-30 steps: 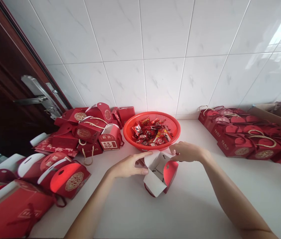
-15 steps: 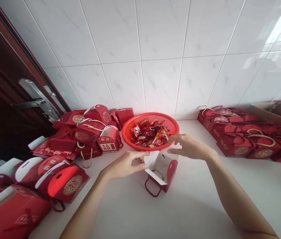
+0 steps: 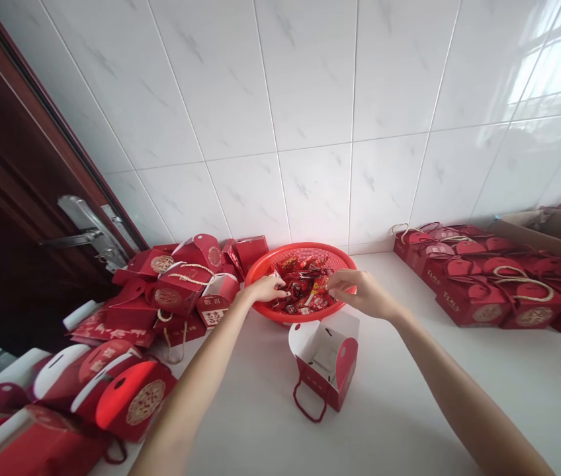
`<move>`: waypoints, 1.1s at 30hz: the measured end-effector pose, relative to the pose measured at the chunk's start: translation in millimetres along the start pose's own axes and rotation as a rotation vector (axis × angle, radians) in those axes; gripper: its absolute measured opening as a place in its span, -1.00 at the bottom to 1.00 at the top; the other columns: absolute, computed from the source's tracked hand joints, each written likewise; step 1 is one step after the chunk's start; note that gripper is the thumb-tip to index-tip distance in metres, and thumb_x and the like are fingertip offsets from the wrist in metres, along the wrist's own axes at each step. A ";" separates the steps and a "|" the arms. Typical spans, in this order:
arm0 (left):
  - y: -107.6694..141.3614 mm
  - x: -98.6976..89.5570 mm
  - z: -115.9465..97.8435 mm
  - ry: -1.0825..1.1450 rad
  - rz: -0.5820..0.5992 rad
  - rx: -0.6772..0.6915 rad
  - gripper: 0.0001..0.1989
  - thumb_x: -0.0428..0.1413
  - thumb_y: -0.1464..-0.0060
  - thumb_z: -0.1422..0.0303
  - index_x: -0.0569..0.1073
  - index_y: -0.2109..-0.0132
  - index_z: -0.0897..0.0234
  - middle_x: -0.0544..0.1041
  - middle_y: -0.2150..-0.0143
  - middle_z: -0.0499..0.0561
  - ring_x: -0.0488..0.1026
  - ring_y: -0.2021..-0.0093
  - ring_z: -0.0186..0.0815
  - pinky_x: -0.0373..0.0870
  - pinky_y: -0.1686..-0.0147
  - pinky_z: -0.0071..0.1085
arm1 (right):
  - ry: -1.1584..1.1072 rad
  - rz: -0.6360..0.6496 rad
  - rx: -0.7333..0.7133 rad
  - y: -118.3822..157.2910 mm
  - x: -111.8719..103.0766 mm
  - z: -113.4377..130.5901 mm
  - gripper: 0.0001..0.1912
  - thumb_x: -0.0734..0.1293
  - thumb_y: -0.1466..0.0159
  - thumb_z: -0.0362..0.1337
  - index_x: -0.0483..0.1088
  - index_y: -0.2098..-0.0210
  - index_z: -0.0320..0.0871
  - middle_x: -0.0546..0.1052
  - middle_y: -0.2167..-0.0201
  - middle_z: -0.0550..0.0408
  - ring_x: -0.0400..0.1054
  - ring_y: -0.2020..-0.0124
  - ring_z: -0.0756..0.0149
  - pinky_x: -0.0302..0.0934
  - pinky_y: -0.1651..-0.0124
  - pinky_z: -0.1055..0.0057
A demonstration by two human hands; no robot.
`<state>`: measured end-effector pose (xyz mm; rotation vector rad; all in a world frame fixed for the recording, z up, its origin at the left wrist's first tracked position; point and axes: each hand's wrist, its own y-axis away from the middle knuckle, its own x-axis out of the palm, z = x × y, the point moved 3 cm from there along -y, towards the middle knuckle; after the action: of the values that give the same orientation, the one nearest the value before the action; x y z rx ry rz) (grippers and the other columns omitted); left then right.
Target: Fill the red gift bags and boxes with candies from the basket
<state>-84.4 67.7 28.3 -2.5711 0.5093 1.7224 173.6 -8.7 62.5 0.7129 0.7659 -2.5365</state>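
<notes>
Both my hands reach over the red plastic basket (image 3: 265,261), which holds many small wrapped candies (image 3: 305,297). At the basket's left side is my left hand (image 3: 266,289), its thumb and fingers a little apart above the wrappers. My right hand (image 3: 364,292) hangs over the right rim, fingers bent and loosely apart, with no candy visible in it. In front of the basket, a red gift box (image 3: 324,370) stands on the counter with its top flaps spread and its white inside showing. A dark red cord handle (image 3: 310,413) droops from its near side.
Many red gift boxes (image 3: 181,291) are piled at the left, more (image 3: 131,403) nearer me. Rows of closed red boxes (image 3: 479,304) stand at the right beside a cardboard carton (image 3: 523,231). A tiled wall (image 3: 310,192) rises behind; a door handle (image 3: 92,231) is far left.
My left hand has left the gift box and moved forward to the basket. My right hand is over the basket's right side. The box's near flap now stands out more. The view has tilted up slightly.
</notes>
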 end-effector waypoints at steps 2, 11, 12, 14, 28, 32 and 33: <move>-10.8 7.3 -1.1 -0.020 0.041 -0.007 -0.75 0.30 0.17 0.32 0.60 0.25 0.25 0.66 0.15 0.11 0.58 0.10 -0.04 0.43 0.13 -0.35 | -0.049 -0.002 -0.006 -1.2 0.4 -5.5 -0.85 0.29 -0.26 -0.24 0.47 0.30 -0.16 0.60 0.24 0.00 0.50 0.28 0.25 0.42 0.14 0.27; -13.8 11.7 -2.8 0.030 -0.086 0.005 -0.55 0.32 0.17 0.40 0.58 0.04 0.20 0.63 0.03 0.06 0.55 -0.01 -0.07 0.45 0.07 -0.37 | -0.256 -0.076 0.035 -32.0 18.0 -33.9 -0.86 0.36 -0.17 -0.19 0.49 0.34 -0.11 0.58 0.31 0.04 0.49 0.31 0.19 0.37 0.24 0.27; -12.3 9.8 -5.6 0.043 -0.124 0.030 -0.52 0.31 0.11 0.37 0.55 -0.04 0.19 0.60 -0.06 0.05 0.50 -0.10 -0.08 0.42 -0.03 -0.37 | -0.279 -0.103 0.040 -38.0 21.7 -36.5 -0.86 0.37 -0.15 -0.18 0.50 0.35 -0.11 0.58 0.31 0.04 0.48 0.30 0.19 0.36 0.23 0.28; -9.7 6.3 -12.2 0.096 -0.213 0.102 -0.48 0.25 -0.02 0.29 0.47 -0.16 0.17 0.50 -0.20 0.04 0.40 -0.22 -0.12 0.33 -0.17 -0.35 | -0.318 -0.174 0.074 -49.3 28.7 -42.3 -0.82 0.39 -0.14 -0.14 0.49 0.37 -0.12 0.57 0.33 0.04 0.46 0.29 0.20 0.33 0.21 0.29; -18.9 6.8 -31.2 0.415 -0.375 0.392 -0.48 0.20 -0.09 0.20 0.46 -0.18 0.23 0.56 -0.12 0.11 0.50 -0.11 -0.09 0.44 -0.08 -0.22 | -0.837 -0.304 0.323 -59.8 38.3 -60.3 -0.73 0.53 0.06 -0.15 0.45 0.48 -0.16 0.55 0.44 0.09 0.45 0.35 0.25 0.32 0.24 0.35; -28.4 4.8 -12.9 0.350 -0.433 0.249 -0.69 0.03 -0.18 0.35 0.58 0.00 0.27 0.64 0.05 0.10 0.57 0.03 -0.15 0.46 -0.01 -0.25 | -1.007 -0.471 0.341 -60.9 33.9 -67.1 -0.78 0.45 0.06 -0.24 0.31 0.62 -0.12 0.50 0.50 0.14 0.43 0.37 0.29 0.31 0.21 0.39; -30.6 5.8 -12.4 0.314 -0.400 0.242 -0.72 0.05 -0.16 0.38 0.61 0.08 0.26 0.65 0.08 0.09 0.57 0.04 -0.15 0.45 -0.02 -0.25 | -1.037 -0.483 0.340 -60.9 33.1 -67.8 -0.77 0.44 0.06 -0.24 0.29 0.63 -0.12 0.50 0.50 0.13 0.42 0.38 0.29 0.30 0.23 0.39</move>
<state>-63.0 92.9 22.6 -2.5502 0.1702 1.0735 141.0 71.5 18.8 -0.7988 0.1299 -2.9318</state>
